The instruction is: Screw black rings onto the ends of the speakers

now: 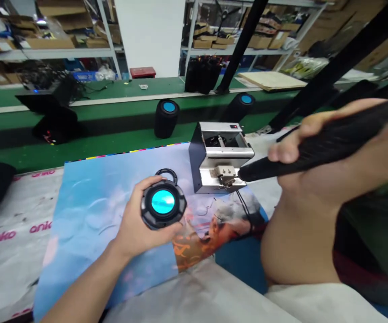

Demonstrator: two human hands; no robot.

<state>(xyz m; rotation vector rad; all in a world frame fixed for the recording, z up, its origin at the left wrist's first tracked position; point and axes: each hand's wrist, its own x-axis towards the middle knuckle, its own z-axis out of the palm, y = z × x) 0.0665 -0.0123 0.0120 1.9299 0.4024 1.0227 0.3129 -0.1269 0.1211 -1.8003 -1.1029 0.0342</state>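
A: Your left hand (140, 224)?
B: Fingers curled round the speaker (163, 204), held over the blue sheet (93, 202), mid-sheet.
A: Right hand (315, 148)?
B: You grip a black driver (315, 146), closed fist, tip at the metal feeder (219, 157) on the sheet's far right corner.

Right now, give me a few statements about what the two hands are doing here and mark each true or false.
1. The left hand grips a round black speaker with a cyan centre. True.
2. The right hand is empty. False: it holds a black power screwdriver.
3. The screwdriver's tip points at the metal screw dispenser. True.
4. The held speaker stands on the green conveyor. False: it is over the blue printed sheet.
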